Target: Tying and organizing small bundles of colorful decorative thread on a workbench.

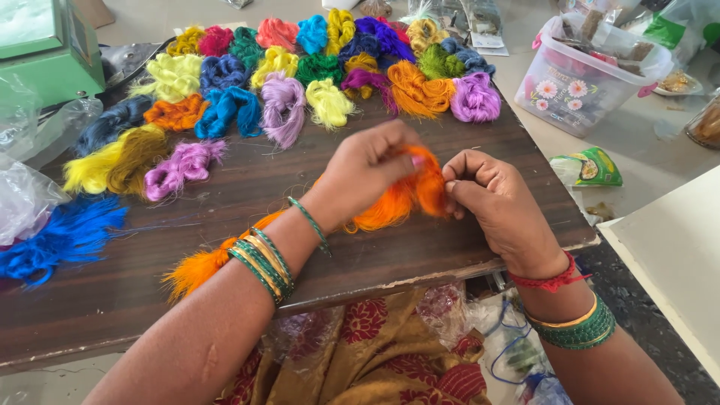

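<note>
Both hands closed on a bundle of orange thread (401, 196) above a dark wooden bench (300, 180): the left hand (367, 169) pinched its top from above while the right hand (491, 199) gripped its side with curled fingers. The bundle's loose tail ran under the left wrist, past green and gold bangles (264, 264), toward the near edge. Beyond lay many bright thread skeins (315, 67), with a clear plastic tub (585, 75) to the right on the floor.
</note>
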